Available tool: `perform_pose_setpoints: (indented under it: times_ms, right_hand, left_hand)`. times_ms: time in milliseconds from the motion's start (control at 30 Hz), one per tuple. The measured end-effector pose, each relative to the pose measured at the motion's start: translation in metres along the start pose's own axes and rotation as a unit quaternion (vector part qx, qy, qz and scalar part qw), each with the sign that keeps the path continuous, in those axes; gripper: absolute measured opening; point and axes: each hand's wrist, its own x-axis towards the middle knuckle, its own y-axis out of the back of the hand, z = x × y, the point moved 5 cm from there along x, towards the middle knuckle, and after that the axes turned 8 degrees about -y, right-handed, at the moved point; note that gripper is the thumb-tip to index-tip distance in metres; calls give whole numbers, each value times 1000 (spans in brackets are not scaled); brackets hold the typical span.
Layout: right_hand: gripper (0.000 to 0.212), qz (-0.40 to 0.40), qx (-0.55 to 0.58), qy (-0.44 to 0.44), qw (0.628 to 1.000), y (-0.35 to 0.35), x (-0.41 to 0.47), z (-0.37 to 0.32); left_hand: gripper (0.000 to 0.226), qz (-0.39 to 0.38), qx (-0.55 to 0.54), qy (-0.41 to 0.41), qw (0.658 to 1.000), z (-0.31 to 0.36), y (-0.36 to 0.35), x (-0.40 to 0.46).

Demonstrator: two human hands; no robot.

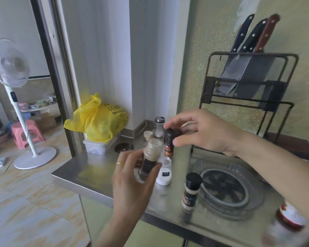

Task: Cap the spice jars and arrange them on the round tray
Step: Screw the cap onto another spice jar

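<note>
My left hand (pixel 132 179) holds an uncapped clear jar (pixel 151 155) with a dark label, lifted above the steel counter (pixel 89 168). My right hand (pixel 205 132) pinches a dark cap (pixel 171 134) at the top of an orange-labelled jar (pixel 169 149); whether the cap sits on that jar I cannot tell. A white jar (pixel 165 173) stands open just right of my left hand. A black-capped jar (pixel 191 191) stands beside the round glass tray (pixel 257 198), which holds no jars. At the back are a metal-lidded shaker (pixel 159 126) and a loose beige cap (pixel 148 134).
A dark round lid (pixel 123 147) lies on the counter near a white plastic box (pixel 95 147) under a yellow bag (pixel 100 122). A knife rack (pixel 246 82) stands behind the tray. A red-lidded jar (pixel 291 218) is blurred at the lower right. A fan (pixel 9 63) stands on the floor.
</note>
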Motion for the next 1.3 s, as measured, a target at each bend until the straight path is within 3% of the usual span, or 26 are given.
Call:
perform_pose_setpoints:
  times_ms: [133, 300, 633, 800, 900, 1033, 1100, 1167, 1300]
  right_hand:
    - [41, -5, -46, 6, 999, -1, -14, 7]
    - [41, -18, -218, 4, 976, -19, -13, 19]
    - [37, -60, -407, 25, 911, -43, 4, 20]
    - [31, -82, -436, 17, 896, -46, 13, 22]
    - [54, -34, -502, 29, 864, -49, 17, 23]
    - [42, -108, -436, -17, 893, -46, 17, 24]
    - [31, -106, -448, -16, 887, -47, 18, 23]
    - [35, -85, -470, -7, 879, -48, 21, 23]
    - [37, -115, -429, -25, 895, -49, 22, 26]
  left_hand:
    - [35, -51, -36, -9, 998, 6, -30, -27]
    - [36, -75, -45, -20, 996, -5, -50, -48]
    - [32, -72, -67, -9, 995, -31, -69, -58]
    - [33, -66, -72, -10, 995, -35, -70, -60]
    - [33, -76, -74, -13, 994, -35, -71, -62]
    - [33, -78, -83, -11, 993, -36, -69, -61]
    - [34, -90, -82, -16, 992, -35, -70, -62]
    - [35, -103, -83, -27, 991, -34, -72, -65]
    - [33, -105, -85, -22, 991, -34, -72, -63]
